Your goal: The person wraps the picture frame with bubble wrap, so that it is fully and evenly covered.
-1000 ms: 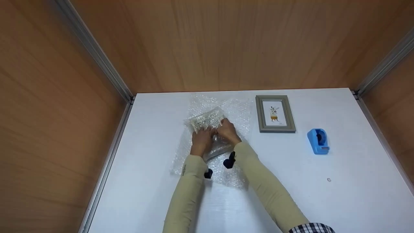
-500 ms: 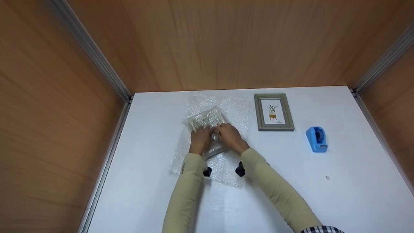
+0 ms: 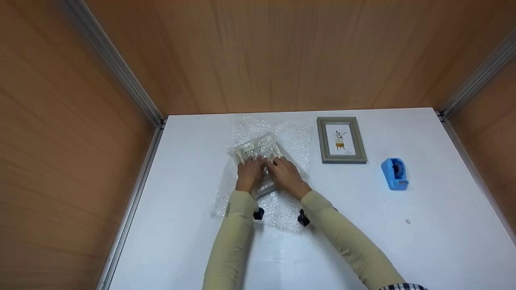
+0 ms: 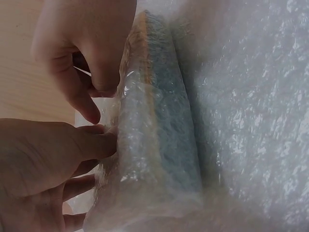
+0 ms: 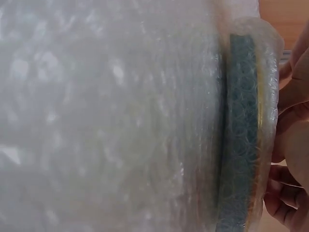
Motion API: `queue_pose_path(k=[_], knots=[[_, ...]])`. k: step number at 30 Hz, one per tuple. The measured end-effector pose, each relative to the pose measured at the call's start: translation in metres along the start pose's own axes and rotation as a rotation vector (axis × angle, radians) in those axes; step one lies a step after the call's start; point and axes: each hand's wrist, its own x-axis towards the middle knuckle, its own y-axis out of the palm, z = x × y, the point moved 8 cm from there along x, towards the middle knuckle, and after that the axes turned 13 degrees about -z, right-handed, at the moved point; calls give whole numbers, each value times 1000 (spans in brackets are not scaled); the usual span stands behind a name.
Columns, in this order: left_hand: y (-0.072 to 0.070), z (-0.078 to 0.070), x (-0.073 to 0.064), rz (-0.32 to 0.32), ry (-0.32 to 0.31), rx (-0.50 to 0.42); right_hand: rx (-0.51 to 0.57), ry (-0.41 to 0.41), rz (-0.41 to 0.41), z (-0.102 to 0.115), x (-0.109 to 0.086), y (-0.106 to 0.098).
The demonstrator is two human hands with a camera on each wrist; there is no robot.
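A flat rectangular parcel in clear bubble wrap lies slanted on a larger sheet of bubble wrap. Through the layers, both wrist views show a blue-green side with a yellow-orange strip along it; what kind of thing is inside is hidden. My left hand rests on the parcel's left part, its fingertips on the wrap. Close beside it, my right hand presses the wrap with slightly bent fingers. In the left wrist view, the left thumb touches the wrap while the right hand reaches down to it.
A grey-green picture frame with a potted-plant print lies to the right of the wrap. Farther right stands a blue tape dispenser. A tiny ring-like piece lies nearer on the white table. Wooden panels enclose it.
My right hand has come down from the parcel's upper right edge, its fingers spreading onto the wrap; its forearm has swung slightly right. The left hand has stayed in place.
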Motion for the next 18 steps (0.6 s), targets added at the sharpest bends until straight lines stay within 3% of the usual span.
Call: queue_pose_path(k=[5,18], knots=[[2,1,1,-8,-2,5,-29,-29,-5,0,-3,3],[4,0,1,15,6,37,-143,-36,72,5,0,7]])
